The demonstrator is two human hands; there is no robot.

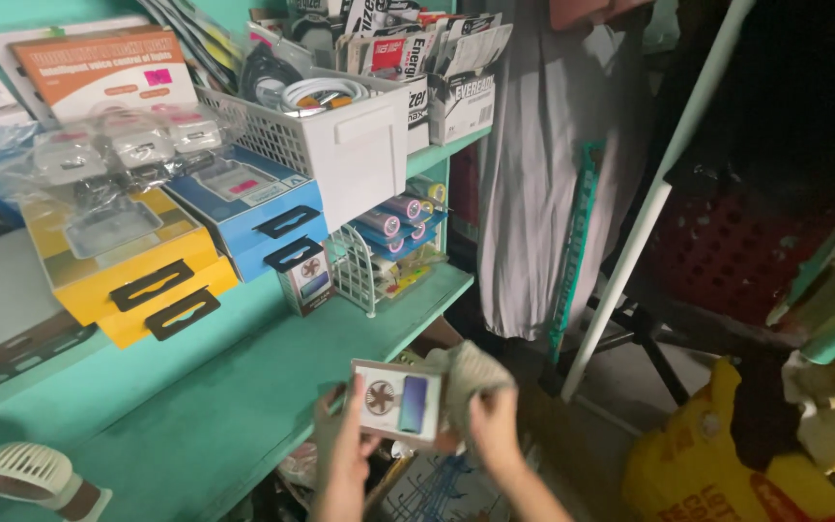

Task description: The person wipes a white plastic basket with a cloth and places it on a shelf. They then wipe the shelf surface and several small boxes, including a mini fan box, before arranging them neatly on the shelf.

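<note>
I hold a small box [397, 400], white with a fan picture and a blue panel on its face, in front of me, just past the front edge of the green shelf [244, 396]. My left hand [340, 440] grips the box at its left edge, fingers closed on it, thumb on the face. My right hand [490, 411] is at the box's right edge, closed around a pale cloth [471, 372] that is pressed against that side of the box; I cannot tell whether the fingers also touch the box.

On the shelf, well apart from the box, a matching small box [306, 275] stands upright beside a white wire rack [355, 271]. Left of it lie yellow boxes [128, 261] and blue boxes [258, 208], each with black hang tabs. A white basket [326, 135] with coiled cables sits above them. A white handheld fan [31, 476] lies at the shelf's near left corner. To the right, a white pole [630, 261] leans against grey fabric [543, 164], and a yellow bag [727, 464] sits on the floor.
</note>
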